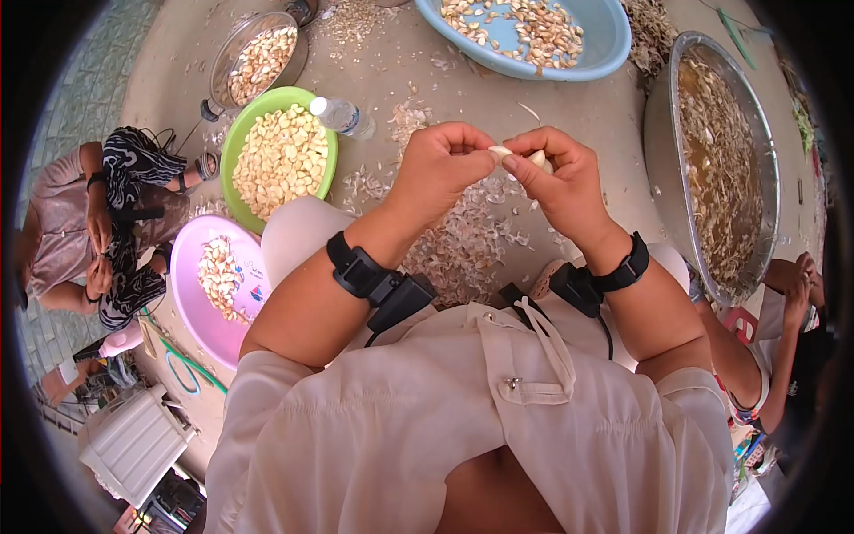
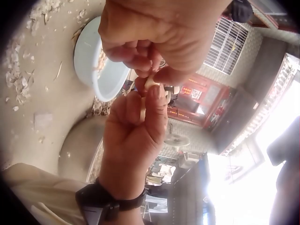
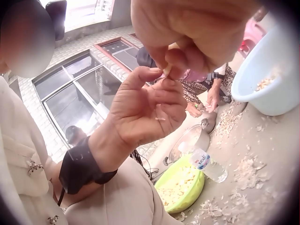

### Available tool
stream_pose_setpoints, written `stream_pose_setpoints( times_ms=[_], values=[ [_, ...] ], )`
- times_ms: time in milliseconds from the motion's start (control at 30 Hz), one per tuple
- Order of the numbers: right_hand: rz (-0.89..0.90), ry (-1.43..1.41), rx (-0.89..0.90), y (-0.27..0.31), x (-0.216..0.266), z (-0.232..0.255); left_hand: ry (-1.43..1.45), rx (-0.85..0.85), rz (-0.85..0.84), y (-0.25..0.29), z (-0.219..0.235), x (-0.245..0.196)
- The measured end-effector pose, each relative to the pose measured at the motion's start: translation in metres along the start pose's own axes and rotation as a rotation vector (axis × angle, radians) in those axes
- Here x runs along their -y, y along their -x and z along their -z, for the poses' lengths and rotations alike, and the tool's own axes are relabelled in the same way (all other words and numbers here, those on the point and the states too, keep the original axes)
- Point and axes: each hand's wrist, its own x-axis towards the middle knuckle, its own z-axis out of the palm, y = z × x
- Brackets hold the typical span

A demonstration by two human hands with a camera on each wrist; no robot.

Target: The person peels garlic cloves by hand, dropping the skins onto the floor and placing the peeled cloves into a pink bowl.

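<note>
Three plastic basins, blue [image 1: 609,37], green [image 1: 331,158] and lilac [image 1: 200,303], sit around the person, plus one large metal tub [image 1: 663,151] and one smaller metal bowl [image 1: 300,62]. One water bottle [image 1: 345,117] stands beside the green basin (hiding a bit of its rim). Above scattered garlic skins [image 1: 467,240], left hand [image 1: 445,165] and right hand [image 1: 562,173] pinch one garlic clove [image 1: 501,152] between their fingertips; the right also holds a second clove [image 1: 537,158].

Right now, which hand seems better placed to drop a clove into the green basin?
Likely the left hand: it is nearer the green basin, on the person's left, and pinches a clove. The right hand, also touching that clove, is farther away.
</note>
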Motion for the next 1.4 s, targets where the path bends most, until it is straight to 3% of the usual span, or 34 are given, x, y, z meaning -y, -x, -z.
stream_pose_setpoints(
  times_ms=[367,567,667,867,967,1067,1167,1267,1400],
  values=[
    [-0.069,-0.136,-0.029,-0.003,-0.004,0.003,0.029,-0.005,0.035,0.001,0.003,0.0],
    [0.29,0.407,-0.093,-0.003,-0.001,0.001,-0.078,-0.05,0.012,0.003,0.0,-0.002],
    [0.443,0.51,-0.096,-0.002,0.002,-0.001,-0.139,-0.083,0.012,0.002,0.001,0.001],
    [0.545,0.554,-0.072,-0.004,-0.002,-0.002,-0.255,-0.075,-0.035,0.001,0.003,0.002],
    [0.275,0.483,-0.042,0.0,0.004,-0.001,-0.208,-0.063,-0.019,0.001,0.005,0.003],
    [0.144,0.086,-0.034,-0.006,-0.009,0.002,-0.116,-0.055,-0.016,0.0,0.004,0.004],
    [-0.108,-0.235,0.035,-0.008,-0.007,0.006,-0.078,-0.037,0.004,0.0,0.002,0.003],
    [-0.203,-0.413,0.067,-0.01,-0.008,0.006,-0.019,-0.011,0.009,0.0,0.0,0.0],
    [-0.228,-0.434,0.091,-0.009,-0.009,0.008,0.028,0.005,0.021,0.0,-0.001,0.0]
  ],
)
